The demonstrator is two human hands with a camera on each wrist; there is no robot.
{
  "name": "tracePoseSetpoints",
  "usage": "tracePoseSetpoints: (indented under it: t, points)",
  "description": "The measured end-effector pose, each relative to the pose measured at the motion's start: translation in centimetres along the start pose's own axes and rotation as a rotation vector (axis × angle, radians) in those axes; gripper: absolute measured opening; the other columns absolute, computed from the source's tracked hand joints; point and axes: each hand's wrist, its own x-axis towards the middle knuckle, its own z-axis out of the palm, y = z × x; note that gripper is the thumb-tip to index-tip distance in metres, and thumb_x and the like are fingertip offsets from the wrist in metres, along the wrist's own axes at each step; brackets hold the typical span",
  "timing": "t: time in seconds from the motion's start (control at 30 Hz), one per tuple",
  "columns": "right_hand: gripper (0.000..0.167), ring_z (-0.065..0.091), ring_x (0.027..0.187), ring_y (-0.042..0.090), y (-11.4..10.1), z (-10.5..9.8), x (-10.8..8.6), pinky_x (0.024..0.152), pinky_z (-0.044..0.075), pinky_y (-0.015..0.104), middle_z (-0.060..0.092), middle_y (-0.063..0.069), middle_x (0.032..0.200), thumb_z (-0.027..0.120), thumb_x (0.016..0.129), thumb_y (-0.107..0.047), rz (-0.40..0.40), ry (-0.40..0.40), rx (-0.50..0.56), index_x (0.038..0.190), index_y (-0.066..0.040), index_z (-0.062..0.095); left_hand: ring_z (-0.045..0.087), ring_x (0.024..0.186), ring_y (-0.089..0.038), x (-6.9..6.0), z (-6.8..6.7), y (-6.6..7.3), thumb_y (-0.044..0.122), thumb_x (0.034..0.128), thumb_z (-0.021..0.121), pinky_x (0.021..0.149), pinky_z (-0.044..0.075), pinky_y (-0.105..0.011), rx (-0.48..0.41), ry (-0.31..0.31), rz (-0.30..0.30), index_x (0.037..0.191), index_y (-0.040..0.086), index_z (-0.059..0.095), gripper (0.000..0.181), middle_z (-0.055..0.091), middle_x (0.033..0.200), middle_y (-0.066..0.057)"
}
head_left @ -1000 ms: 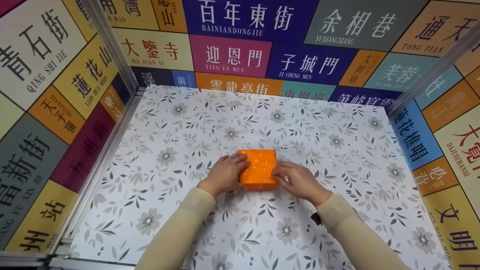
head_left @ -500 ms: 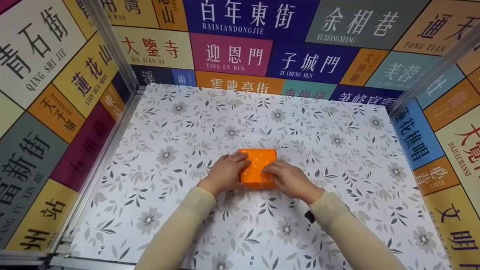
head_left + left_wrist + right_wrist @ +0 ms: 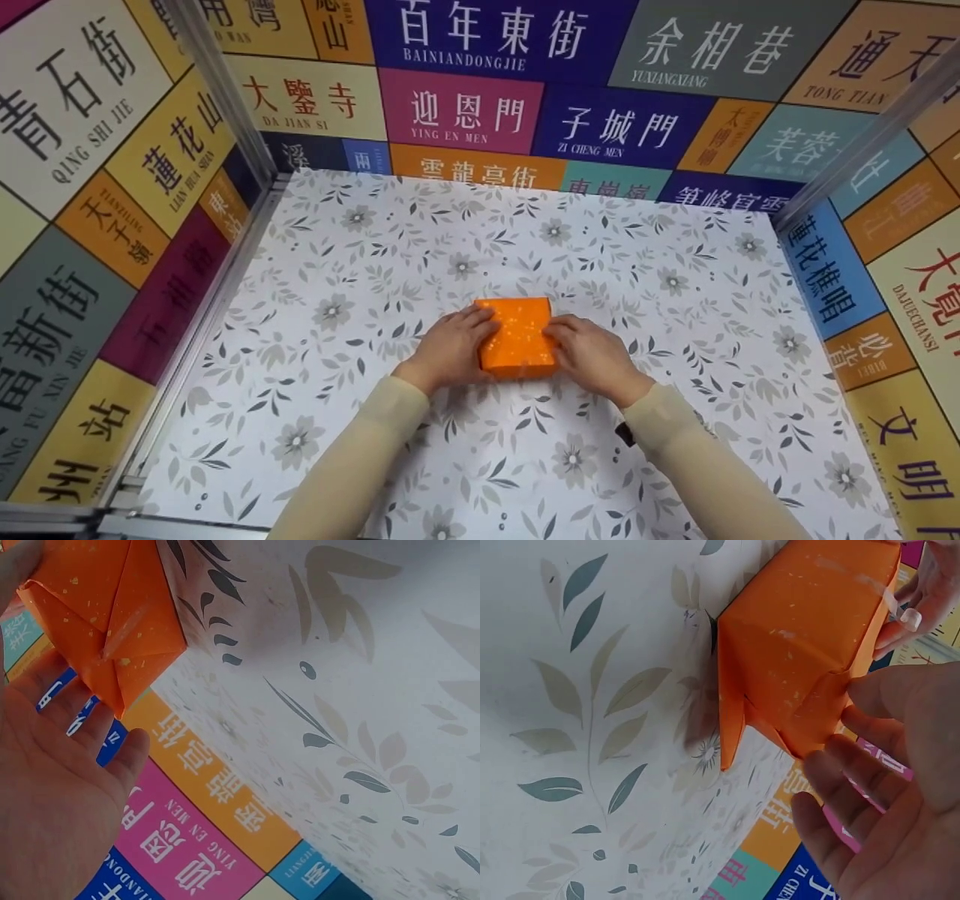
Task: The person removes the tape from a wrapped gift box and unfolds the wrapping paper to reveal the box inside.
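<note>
Seemingly closing the right end of the orange parcel [image 3: 519, 337], mid-worktop [image 3: 480, 465]: steadying with loosely extended left grip [image 3: 450, 349], pressing with half-open right grip [image 3: 600, 360], clenching neither. Probably calls next for tucking the loose flap [image 3: 731, 712].

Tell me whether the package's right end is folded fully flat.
No, the right wrist view shows an orange paper flap sticking out.

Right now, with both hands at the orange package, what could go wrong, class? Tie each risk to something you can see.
A flap sticks out at the right-hand end of the orange package, so it could crease crookedly or miss the fold. The right hand touches that end; pushing hard might crumple the wrapping, or slide the package if the left hand opposite steadies it too lightly.
</note>
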Motion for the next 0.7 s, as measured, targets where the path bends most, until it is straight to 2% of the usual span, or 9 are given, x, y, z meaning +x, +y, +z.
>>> tracePoseSetpoints:
  t: [0.13,0.3,0.37,0.43,0.5,0.6,0.7]
  points:
    - [0.038,0.057,0.123,0.027,-0.1,-0.2,0.4,0.097,0.049,0.045,0.056,0.005,0.141,0.062,0.096,-0.014,0.035,-0.054,0.028,0.134,-0.011,0.064,0.036,0.140,-0.027,-0.3,-0.5,0.1,0.056,0.0772,0.075,0.115,0.028,-0.046,0.022,0.025,0.023,0.147,0.017,0.051,0.083,0.042,0.154,-0.004]
    - [0.038,0.055,0.127,0.028,0.0,-0.5,1.1,0.102,0.045,0.046,0.057,0.006,0.141,0.056,0.097,-0.009,0.080,-0.066,0.102,0.135,-0.007,0.063,0.050,0.124,-0.027,-0.1,-1.0,0.3,0.027,0.0873,0.063,0.109,0.036,-0.043,0.023,0.089,0.057,0.137,0.011,0.061,0.052,0.058,0.137,-0.006]
    - [0.039,0.055,0.127,0.027,0.0,-0.6,1.4,0.103,0.045,0.045,0.058,0.006,0.140,0.054,0.096,-0.008,0.091,-0.070,0.125,0.134,-0.006,0.063,0.054,0.119,-0.025,0.0,-1.1,0.2,0.015,0.0893,0.060,0.107,0.039,-0.042,0.024,0.123,0.058,0.134,0.010,0.063,0.045,0.062,0.130,-0.006]
    - [0.040,0.054,0.127,0.028,0.1,-0.7,1.7,0.104,0.044,0.045,0.058,0.007,0.140,0.053,0.096,-0.008,0.098,-0.085,0.138,0.135,-0.006,0.062,0.054,0.121,-0.025,0.0,-1.2,0.2,0.010,0.0910,0.059,0.108,0.038,-0.042,0.039,0.146,0.051,0.133,0.010,0.064,0.042,0.061,0.131,-0.006]
    - [0.041,0.054,0.128,0.027,0.0,-0.8,2.0,0.105,0.043,0.045,0.058,0.006,0.140,0.054,0.095,-0.010,0.106,-0.104,0.144,0.135,-0.006,0.062,0.051,0.128,-0.025,0.0,-1.2,0.0,0.008,0.0947,0.057,0.111,0.035,-0.043,0.052,0.144,0.047,0.136,0.012,0.062,0.042,0.057,0.138,-0.006]
    - [0.043,0.053,0.129,0.028,0.0,-1.0,2.2,0.106,0.042,0.045,0.057,0.008,0.141,0.057,0.095,-0.014,0.106,-0.132,0.143,0.137,-0.005,0.060,0.041,0.139,-0.026,-0.2,-1.0,-0.1,0.010,0.0993,0.053,0.115,0.030,-0.045,0.063,0.101,0.040,0.143,0.015,0.056,0.044,0.047,0.151,-0.004]
    - [0.046,0.052,0.129,0.030,-0.2,-1.3,2.4,0.107,0.041,0.046,0.056,0.009,0.142,0.061,0.094,-0.018,0.102,-0.158,0.139,0.138,-0.004,0.058,0.041,0.139,-0.025,-0.3,-0.8,-0.2,0.012,0.1008,0.052,0.115,0.029,-0.045,0.046,0.073,0.036,0.146,0.014,0.053,0.045,0.044,0.153,-0.004]
